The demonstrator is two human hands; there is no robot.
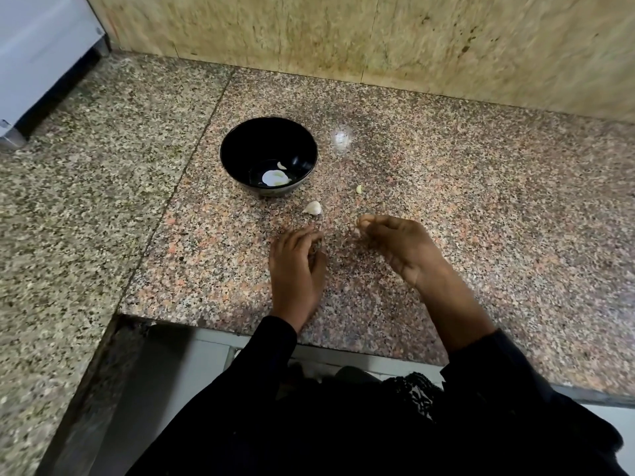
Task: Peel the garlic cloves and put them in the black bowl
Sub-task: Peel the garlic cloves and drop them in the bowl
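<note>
The black bowl (pixel 240 139) stands on the counter beyond my hands, with a small peeled garlic clove (pixel 281 164) and a larger white piece (pixel 275 177) inside. An unpeeled garlic clove (pixel 312 207) lies on the counter between the bowl and my hands. A small pale clove piece (pixel 359 189) lies to its right. My left hand (pixel 295 266) rests on the counter with its fingers curled inward, and what they enclose is hidden. My right hand (pixel 395 242) hovers beside it with fingertips bunched together, and I cannot make out anything between them.
The speckled granite counter (pixel 446 201) meets a tan stone wall (pixel 378 39) at the back. A white appliance (pixel 37 53) stands at the far left. The counter's front edge (pixel 240 333) runs just below my wrists, with a second slab (pixel 68 201) to the left.
</note>
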